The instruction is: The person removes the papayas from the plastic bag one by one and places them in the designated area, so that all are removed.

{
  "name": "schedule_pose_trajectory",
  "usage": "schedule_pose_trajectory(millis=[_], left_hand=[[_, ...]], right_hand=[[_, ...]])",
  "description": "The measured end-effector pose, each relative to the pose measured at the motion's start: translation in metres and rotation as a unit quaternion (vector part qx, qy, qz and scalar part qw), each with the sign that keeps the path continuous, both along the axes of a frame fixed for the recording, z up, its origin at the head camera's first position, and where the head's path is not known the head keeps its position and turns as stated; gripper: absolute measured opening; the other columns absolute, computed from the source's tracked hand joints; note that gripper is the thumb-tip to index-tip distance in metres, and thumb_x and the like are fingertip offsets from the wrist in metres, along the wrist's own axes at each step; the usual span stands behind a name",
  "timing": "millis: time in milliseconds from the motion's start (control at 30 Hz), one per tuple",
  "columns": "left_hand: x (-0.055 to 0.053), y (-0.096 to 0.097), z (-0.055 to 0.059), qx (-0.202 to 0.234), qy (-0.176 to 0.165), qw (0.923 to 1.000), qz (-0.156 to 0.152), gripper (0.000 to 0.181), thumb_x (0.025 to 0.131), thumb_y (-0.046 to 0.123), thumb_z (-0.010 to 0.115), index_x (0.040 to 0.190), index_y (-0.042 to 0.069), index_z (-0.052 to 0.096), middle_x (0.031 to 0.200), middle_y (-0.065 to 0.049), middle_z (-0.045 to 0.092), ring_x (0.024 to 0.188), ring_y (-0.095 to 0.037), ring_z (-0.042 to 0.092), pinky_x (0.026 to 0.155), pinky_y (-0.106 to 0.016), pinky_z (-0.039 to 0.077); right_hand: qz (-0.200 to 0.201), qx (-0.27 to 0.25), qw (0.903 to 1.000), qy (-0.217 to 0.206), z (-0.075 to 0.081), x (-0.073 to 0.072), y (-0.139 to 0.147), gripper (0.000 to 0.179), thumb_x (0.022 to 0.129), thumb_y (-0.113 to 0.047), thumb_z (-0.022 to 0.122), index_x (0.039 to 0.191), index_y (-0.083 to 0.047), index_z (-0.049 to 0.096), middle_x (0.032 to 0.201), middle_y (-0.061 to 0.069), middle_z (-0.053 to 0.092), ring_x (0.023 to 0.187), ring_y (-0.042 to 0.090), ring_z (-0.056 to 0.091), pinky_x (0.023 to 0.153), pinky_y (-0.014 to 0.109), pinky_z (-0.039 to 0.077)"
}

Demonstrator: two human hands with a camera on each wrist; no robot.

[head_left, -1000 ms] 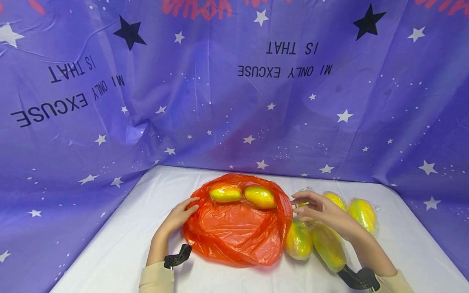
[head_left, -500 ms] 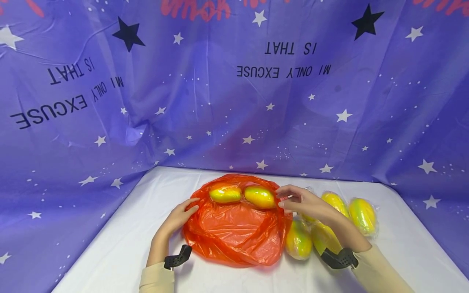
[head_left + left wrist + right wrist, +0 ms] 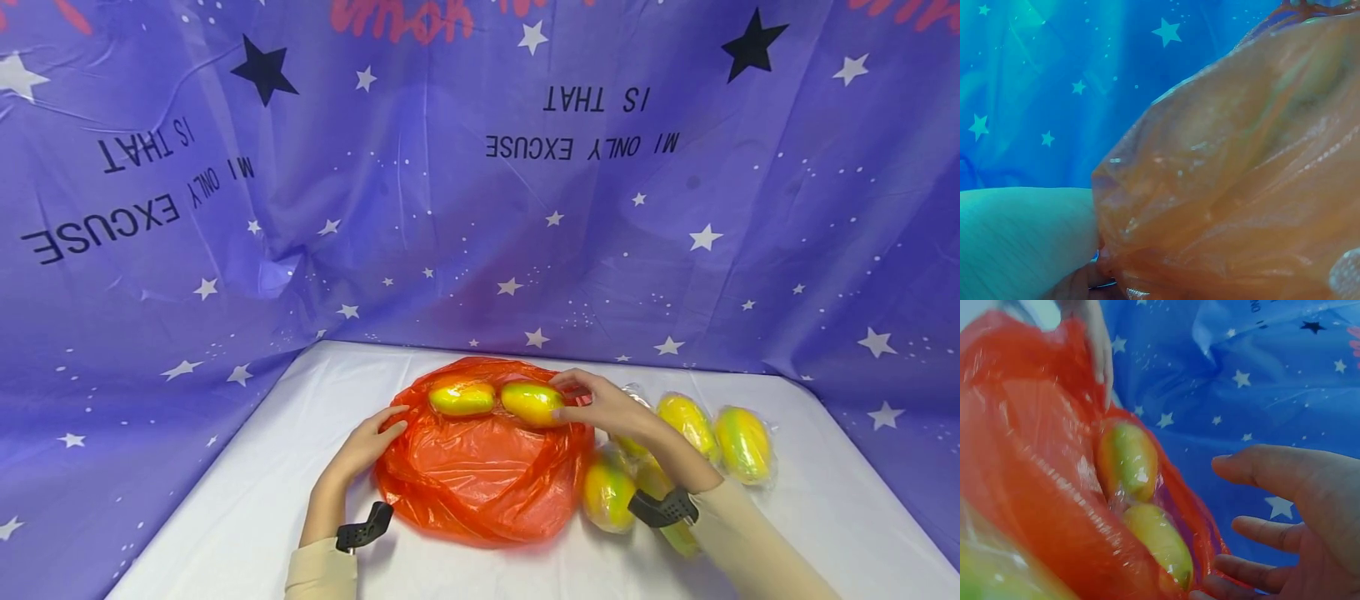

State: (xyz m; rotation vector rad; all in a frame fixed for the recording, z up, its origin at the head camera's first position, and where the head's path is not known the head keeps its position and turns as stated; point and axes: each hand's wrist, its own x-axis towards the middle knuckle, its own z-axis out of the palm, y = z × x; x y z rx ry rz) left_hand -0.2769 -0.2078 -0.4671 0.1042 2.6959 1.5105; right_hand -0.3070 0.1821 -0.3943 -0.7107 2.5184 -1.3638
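Observation:
A red plastic bag lies with its mouth open on the white table. Inside at the back are two yellow-green mangoes in clear wrap, a left mango and a right mango. My left hand rests at the bag's left rim, fingers extended and thumb apart from them; much of it is hidden in the left wrist view. My right hand reaches over the bag's right rim. Its fingertips overlap the right mango in the head view, while the right wrist view shows the fingers spread with nothing between them.
Several more wrapped mangoes lie right of the bag, among them a near mango and a far-right mango. My right forearm passes over part of this group. A purple star-printed cloth encloses the white table at back and sides.
My right hand has moved left, from just outside the bag's right edge to the right mango. My left hand and the two mangoes inside stay where they were.

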Motion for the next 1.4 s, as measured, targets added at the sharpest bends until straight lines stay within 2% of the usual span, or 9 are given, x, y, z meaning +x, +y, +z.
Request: schedule_pose_trajectory(millis=[233,533,900,1167,1400], left_hand=[[-0.001,-0.001,0.0,-0.002,0.004,1.0,-0.001,0.041,0.1,0.018,0.053,0.137,0.002,0.051,0.141,-0.023,0.046,0.134,-0.044,0.033,0.109,-0.061,0.023],[-0.001,0.0,0.0,0.0,0.003,1.0,0.001,0.041,0.1,0.018,0.053,0.138,0.002,0.051,0.141,-0.023,0.047,0.134,-0.044,0.034,0.109,-0.061,0.023],[0.001,0.0,0.001,-0.002,0.003,1.0,0.002,0.041,0.1,0.019,0.053,0.138,0.003,0.051,0.141,-0.023,0.046,0.134,-0.044,0.034,0.109,-0.061,0.023],[0.001,0.001,0.002,-0.002,-0.001,1.0,0.004,0.042,0.1,0.02,0.053,0.138,0.004,0.051,0.142,-0.023,0.045,0.134,-0.044,0.033,0.108,-0.061,0.024],[0.001,0.0,0.001,0.001,0.004,1.0,0.0,0.042,0.1,0.019,0.053,0.138,0.003,0.051,0.141,-0.023,0.046,0.135,-0.044,0.033,0.109,-0.061,0.023]], right_hand=[[0.004,0.013,0.9998,0.015,-0.005,-0.012,-0.004,0.058,0.084,-0.026,0.075,0.132,-0.001,0.053,0.129,0.02,0.056,0.118,0.039,0.051,0.099,0.053,0.043],[0.008,0.012,0.9998,0.014,-0.011,-0.019,-0.005,0.054,0.088,-0.023,0.07,0.133,0.0,0.051,0.13,0.023,0.054,0.119,0.04,0.05,0.099,0.055,0.041],[0.016,0.038,0.9985,0.036,-0.018,-0.033,-0.006,0.051,0.09,-0.022,0.068,0.13,0.006,0.053,0.127,0.023,0.057,0.113,0.039,0.055,0.095,0.048,0.047],[-0.012,0.101,0.9932,0.057,-0.019,-0.042,-0.011,0.052,0.086,-0.026,0.071,0.123,0.008,0.06,0.119,0.022,0.063,0.106,0.034,0.059,0.092,0.047,0.048],[-0.025,0.111,0.9927,0.038,-0.022,-0.045,-0.018,0.058,0.079,-0.024,0.079,0.122,0.008,0.06,0.118,0.022,0.063,0.104,0.033,0.058,0.092,0.047,0.048]])
